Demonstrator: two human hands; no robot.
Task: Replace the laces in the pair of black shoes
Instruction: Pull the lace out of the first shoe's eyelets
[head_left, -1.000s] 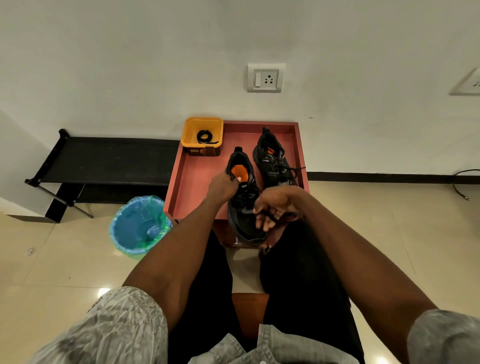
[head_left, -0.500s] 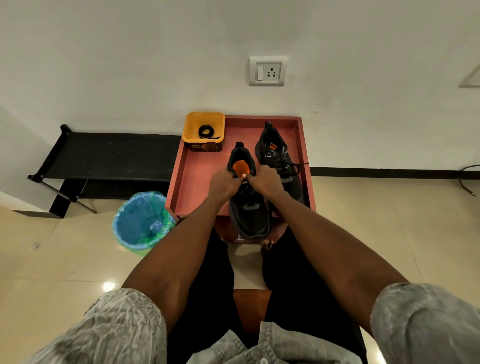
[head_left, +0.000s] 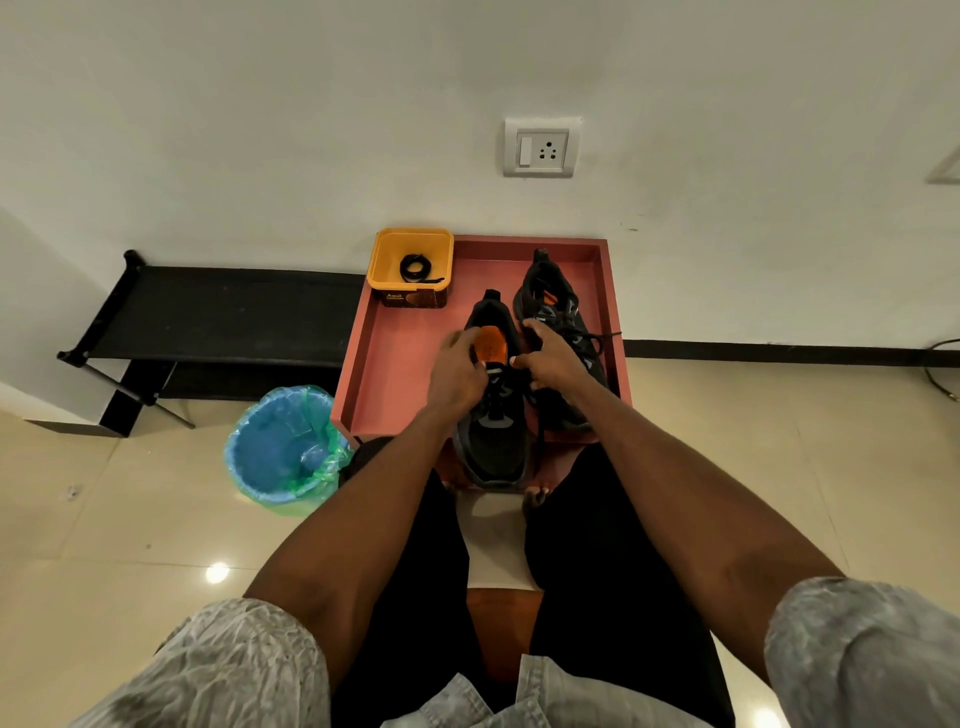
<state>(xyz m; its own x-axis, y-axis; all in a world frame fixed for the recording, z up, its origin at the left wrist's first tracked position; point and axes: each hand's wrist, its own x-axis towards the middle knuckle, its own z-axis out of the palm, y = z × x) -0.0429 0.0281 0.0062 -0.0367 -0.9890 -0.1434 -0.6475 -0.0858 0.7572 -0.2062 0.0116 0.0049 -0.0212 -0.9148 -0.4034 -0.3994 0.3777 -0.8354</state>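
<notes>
Two black shoes stand on a red tray (head_left: 400, 358). The near shoe (head_left: 493, 441), with an orange insole, has its toe over the tray's front edge. My left hand (head_left: 457, 371) grips its left collar by the tongue. My right hand (head_left: 550, 361) holds the right side of the opening, fingers curled near the top eyelets and the black lace. The second shoe (head_left: 558, 317) sits behind my right hand, laced, its lace end trailing right. A coiled black lace (head_left: 415, 267) lies in a yellow tub (head_left: 387, 260) at the tray's back left.
A blue bin with a green liner (head_left: 285, 449) stands on the floor left of the tray. A black low bench (head_left: 218, 317) runs along the wall at the left. My knees frame the tray's front. A wall socket (head_left: 540, 148) is above.
My right hand came up from the shoe's toe area to its opening beside the left hand. Since half a second ago both hands spread slightly apart at the collar.
</notes>
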